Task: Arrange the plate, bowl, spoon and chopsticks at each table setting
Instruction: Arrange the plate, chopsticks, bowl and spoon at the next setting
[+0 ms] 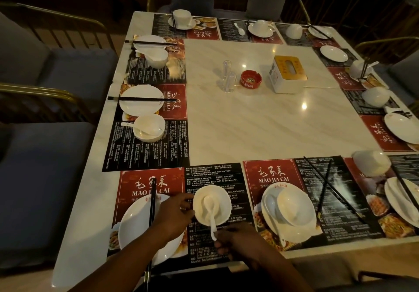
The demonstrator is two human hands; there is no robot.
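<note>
At the near left setting a white plate [133,226] lies on a red and black placemat [147,182], with dark chopsticks [152,198] laid across it. Right of the plate sits a white bowl [221,197] with a white spoon [209,212] resting in it. My left hand [173,214] grips the bowl's left rim. My right hand [235,241] pinches the end of the spoon's handle below the bowl. At the setting to the right, a bowl [294,207] and spoon [271,210] sit on a plate [301,230], with crossed chopsticks [326,187] beside them.
More settings with plates, bowls and chopsticks ring the marble table [260,121]. In its middle stand a red ashtray [250,78], a tissue box [286,73] and two clear shakers [229,76]. Padded chairs [45,167] line the left side.
</note>
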